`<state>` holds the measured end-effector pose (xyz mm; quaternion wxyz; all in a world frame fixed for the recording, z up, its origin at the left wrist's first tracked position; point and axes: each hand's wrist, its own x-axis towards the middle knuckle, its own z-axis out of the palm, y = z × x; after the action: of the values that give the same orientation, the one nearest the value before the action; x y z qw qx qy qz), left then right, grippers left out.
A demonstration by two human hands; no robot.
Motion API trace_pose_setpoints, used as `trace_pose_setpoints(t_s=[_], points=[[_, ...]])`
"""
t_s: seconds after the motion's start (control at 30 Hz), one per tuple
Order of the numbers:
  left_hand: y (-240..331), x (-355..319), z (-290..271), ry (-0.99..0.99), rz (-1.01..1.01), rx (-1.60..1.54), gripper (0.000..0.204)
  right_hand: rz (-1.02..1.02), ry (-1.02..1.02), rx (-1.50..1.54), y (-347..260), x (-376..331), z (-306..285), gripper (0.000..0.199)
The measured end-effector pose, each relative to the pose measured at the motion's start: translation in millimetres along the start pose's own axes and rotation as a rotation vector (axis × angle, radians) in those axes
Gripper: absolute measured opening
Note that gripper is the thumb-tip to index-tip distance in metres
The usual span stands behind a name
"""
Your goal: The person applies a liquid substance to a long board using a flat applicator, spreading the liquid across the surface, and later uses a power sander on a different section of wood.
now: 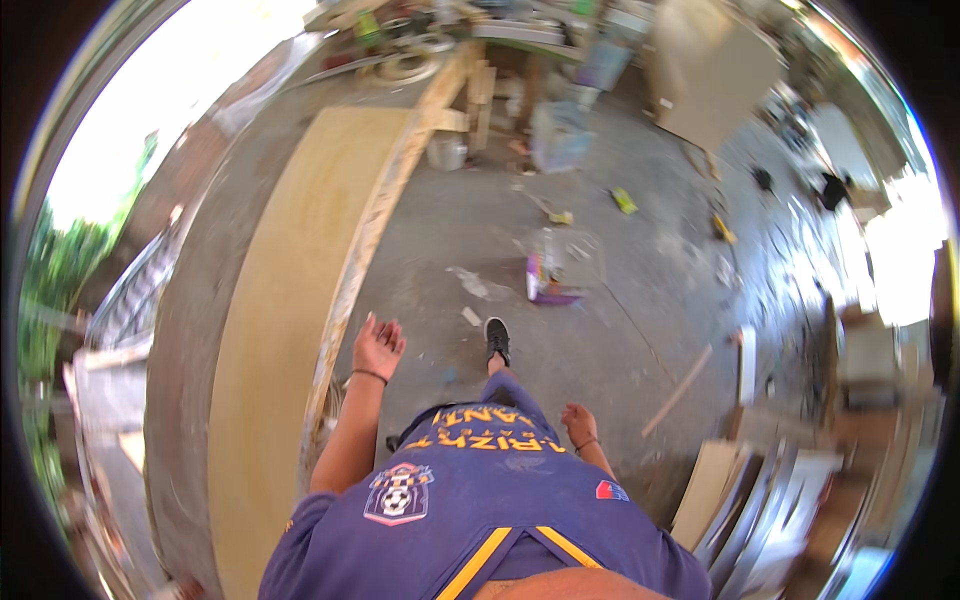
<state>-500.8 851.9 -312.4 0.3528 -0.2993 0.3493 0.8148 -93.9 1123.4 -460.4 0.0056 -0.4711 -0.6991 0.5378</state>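
My left hand (379,348) is raised at the left of my body, palm showing and fingers loosely spread, with nothing in it. A dark band circles that wrist. Closest to it is a long pale wooden board (290,260), a little to its left and not touched. My right hand (579,426) hangs in front of my right side, small in the view. Its fingers are loosely bent and somewhat blurred, and no object shows in them. Grey floor lies beneath both hands, and one dark shoe (497,343) of mine is ahead between them.
A clear plastic package with a purple edge (555,295) lies on the floor ahead. Beyond are a yellow-green item (623,201), a clear tub (562,135) and a white bucket (447,151). A wooden strip (676,390) lies right; boards (710,490) lean at lower right.
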Motion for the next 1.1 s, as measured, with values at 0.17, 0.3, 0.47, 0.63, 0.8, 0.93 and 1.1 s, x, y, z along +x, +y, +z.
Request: trace_pose_setpoints(t_s=[0.17, 0.3, 0.47, 0.63, 0.8, 0.93, 1.1], points=[[8, 13, 32, 0.070, 0.130, -0.163, 0.051, -0.170, -0.208, -0.214, -69, 101, -19, 0.026], [23, 25, 61, 0.042, 0.218, -0.238, 0.052, -0.324, -0.251, -0.430, -184, 217, -26, 0.028], [38, 53, 104, 0.081, 0.278, -0.331, 0.052, -0.496, -0.292, -0.276, -345, 341, -22, 0.028], [51, 89, 100, 0.129, 0.254, -0.283, 0.036, -0.361, -0.453, -0.025, -452, 389, 35, 0.032], [64, 111, 120, 0.110, 0.211, -0.339, 0.025, -0.291, -0.671, 0.006, -515, 395, 109, 0.032], [74, 123, 136, 0.127, 0.220, -0.432, 0.028, -0.538, -0.724, -0.146, -585, 408, 148, 0.029], [88, 131, 151, 0.222, 0.235, -0.558, 0.030, -0.728, -0.732, -0.193, -652, 446, 199, 0.030]])
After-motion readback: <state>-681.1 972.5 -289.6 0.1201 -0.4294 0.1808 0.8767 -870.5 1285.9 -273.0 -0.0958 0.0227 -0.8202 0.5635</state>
